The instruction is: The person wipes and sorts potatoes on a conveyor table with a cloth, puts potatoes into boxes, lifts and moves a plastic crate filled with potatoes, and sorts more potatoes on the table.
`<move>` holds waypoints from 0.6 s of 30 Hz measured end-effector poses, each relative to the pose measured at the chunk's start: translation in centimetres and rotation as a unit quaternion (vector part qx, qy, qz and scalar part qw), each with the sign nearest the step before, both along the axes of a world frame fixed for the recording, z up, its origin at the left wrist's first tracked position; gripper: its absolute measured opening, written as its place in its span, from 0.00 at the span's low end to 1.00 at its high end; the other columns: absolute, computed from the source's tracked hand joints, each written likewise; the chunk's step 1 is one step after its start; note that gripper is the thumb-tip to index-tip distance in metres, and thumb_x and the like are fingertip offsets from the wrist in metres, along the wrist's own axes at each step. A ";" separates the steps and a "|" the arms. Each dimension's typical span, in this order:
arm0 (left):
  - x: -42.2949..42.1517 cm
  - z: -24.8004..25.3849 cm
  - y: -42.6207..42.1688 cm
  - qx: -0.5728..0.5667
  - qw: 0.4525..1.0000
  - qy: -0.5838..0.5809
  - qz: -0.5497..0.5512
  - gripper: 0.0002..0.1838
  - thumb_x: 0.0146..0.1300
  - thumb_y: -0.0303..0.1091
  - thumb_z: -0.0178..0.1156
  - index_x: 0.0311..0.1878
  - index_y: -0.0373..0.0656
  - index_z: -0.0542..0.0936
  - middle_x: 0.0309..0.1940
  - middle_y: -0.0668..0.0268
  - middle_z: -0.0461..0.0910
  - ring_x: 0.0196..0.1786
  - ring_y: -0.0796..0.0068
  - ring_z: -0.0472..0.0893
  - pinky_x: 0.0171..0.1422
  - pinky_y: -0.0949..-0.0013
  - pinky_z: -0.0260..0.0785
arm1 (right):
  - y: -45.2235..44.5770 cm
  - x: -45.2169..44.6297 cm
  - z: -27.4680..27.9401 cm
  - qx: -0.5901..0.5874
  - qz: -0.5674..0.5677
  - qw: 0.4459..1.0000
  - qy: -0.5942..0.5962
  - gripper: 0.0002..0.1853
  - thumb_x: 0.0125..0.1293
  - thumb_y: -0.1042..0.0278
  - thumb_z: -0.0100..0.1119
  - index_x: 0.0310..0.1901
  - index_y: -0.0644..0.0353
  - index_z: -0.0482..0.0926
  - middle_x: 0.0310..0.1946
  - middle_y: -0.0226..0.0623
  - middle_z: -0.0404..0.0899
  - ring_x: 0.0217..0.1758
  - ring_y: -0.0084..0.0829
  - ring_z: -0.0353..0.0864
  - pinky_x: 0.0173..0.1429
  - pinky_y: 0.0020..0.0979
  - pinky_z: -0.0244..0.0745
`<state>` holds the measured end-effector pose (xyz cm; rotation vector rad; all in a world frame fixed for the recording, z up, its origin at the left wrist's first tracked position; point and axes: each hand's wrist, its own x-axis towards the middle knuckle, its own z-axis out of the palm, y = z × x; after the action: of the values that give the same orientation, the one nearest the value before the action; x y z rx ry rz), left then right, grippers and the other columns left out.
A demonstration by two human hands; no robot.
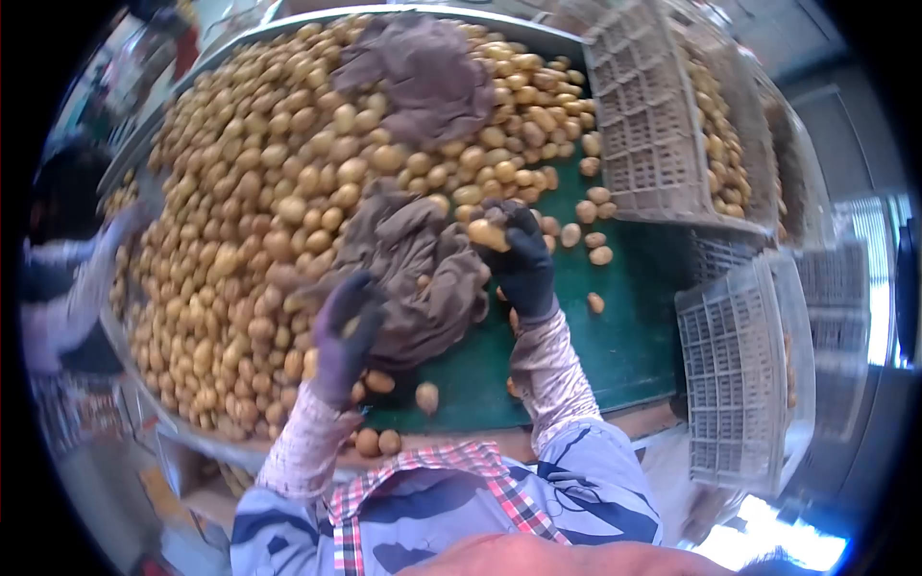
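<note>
My right hand, in a dark glove, is closed on a yellowish potato above the sorting table. My left hand, in a purple and black glove, is at the near edge of a crumpled brown cloth. Its fingers are curved and apart, with no potato visible between them. The cloth lies partly on the big heap of potatoes and partly on the green table surface. A few potatoes lie just below my left hand, among them a single potato.
A second brown cloth lies on the heap's far side. A tilted plastic crate with potatoes rests at the right, and another crate stands nearer. Loose potatoes dot the green surface. Another person's sleeve reaches in at left.
</note>
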<state>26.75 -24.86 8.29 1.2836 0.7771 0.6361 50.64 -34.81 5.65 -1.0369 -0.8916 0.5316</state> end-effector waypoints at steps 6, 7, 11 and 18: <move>1.5 0.2 -0.9 -0.107 0.991 -0.066 -0.044 0.28 0.61 0.32 0.66 0.64 0.39 0.70 0.51 0.65 0.77 0.52 0.78 0.75 0.55 0.73 0.70 | 1.8 -11.0 2.7 -0.037 0.114 0.945 0.303 0.24 0.63 0.77 0.54 0.62 0.61 0.67 0.57 0.39 0.73 0.60 0.32 0.72 0.64 0.34 0.70; 0.6 0.3 -1.0 -0.100 0.993 -0.055 -0.038 0.28 0.61 0.32 0.65 0.64 0.39 0.70 0.50 0.66 0.77 0.49 0.79 0.75 0.53 0.74 0.70 | 1.7 -11.8 2.7 -0.037 0.121 0.937 0.325 0.24 0.64 0.77 0.54 0.62 0.61 0.67 0.58 0.38 0.72 0.60 0.32 0.72 0.64 0.33 0.69; -2.8 0.1 -2.0 -0.053 0.998 -0.018 -0.014 0.25 0.63 0.36 0.64 0.62 0.39 0.72 0.43 0.70 0.78 0.38 0.83 0.75 0.44 0.78 0.70 | 0.8 -13.1 2.8 -0.128 0.201 0.916 0.322 0.25 0.65 0.77 0.53 0.64 0.60 0.64 0.60 0.37 0.69 0.61 0.31 0.71 0.63 0.32 0.69; -7.0 2.9 -5.0 -0.136 0.990 -0.046 -0.013 0.25 0.68 0.53 0.55 0.54 0.41 0.77 0.36 0.74 0.77 0.34 0.86 0.71 0.37 0.80 0.64 | -2.0 -17.0 2.7 -0.161 0.187 0.946 0.209 0.30 0.62 0.79 0.59 0.66 0.59 0.63 0.60 0.39 0.69 0.61 0.30 0.70 0.63 0.31 0.69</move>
<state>19.77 -29.82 11.21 1.0068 0.7413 0.5442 33.63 -36.79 8.39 -0.9943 -0.6299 1.2035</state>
